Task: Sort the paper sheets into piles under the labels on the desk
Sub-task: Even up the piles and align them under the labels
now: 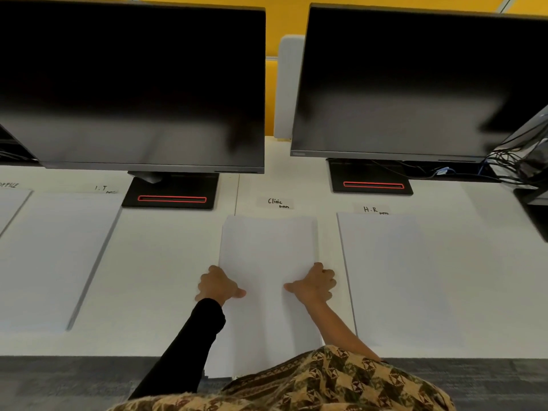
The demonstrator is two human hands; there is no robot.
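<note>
A white paper pile (268,247) lies under the "Clinic" label (275,202) in the middle of the desk. My left hand (218,286) grips its left edge and my right hand (315,282) grips its right edge, thumbs resting on top. To the right, a second white pile (397,274) sits under the "H.R" label (371,209). On the left, a pile (53,256) lies under the "I.T" label (102,188). Another sheet (10,206) at the far left sits under a partly cut-off label (9,184).
Two dark monitors (133,84) (415,81) stand at the back on black bases (170,192) (370,180). Cables (516,164) bunch at the back right beside a dark device (533,209). The desk's front edge (89,351) meets grey carpet.
</note>
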